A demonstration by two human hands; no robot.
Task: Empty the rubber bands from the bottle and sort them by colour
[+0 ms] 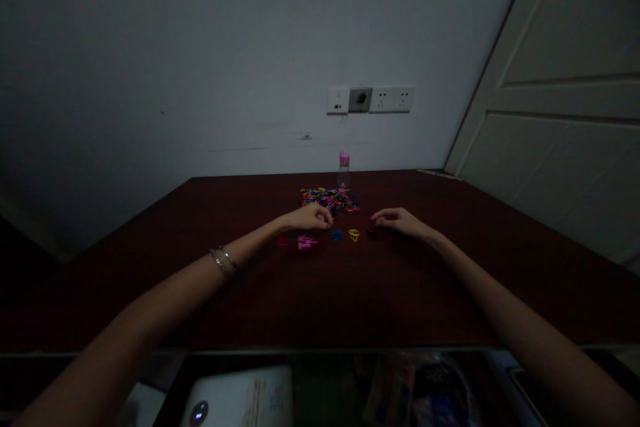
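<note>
My left hand (311,216) is closed, fingers curled down at the near edge of a heap of many-coloured rubber bands (330,197). Whatever it may pinch is too small and dark to make out. My right hand (399,221) has its fingers stretched out to the left, just above a small dark pile (372,233). Between the hands lie a blue pile (336,235) and a yellow pile of bands (354,235). Nearer my left wrist are a pink pile (306,242) and a dim red pile (282,239).
Behind the heap, a clear bottle with a pink cap (344,170) stands upright on the dark red table (320,300). Wall sockets (370,100) are above it. A pale door (565,107) rises at the right. Below the table edge are a white device (240,397) and plastic bags (425,387).
</note>
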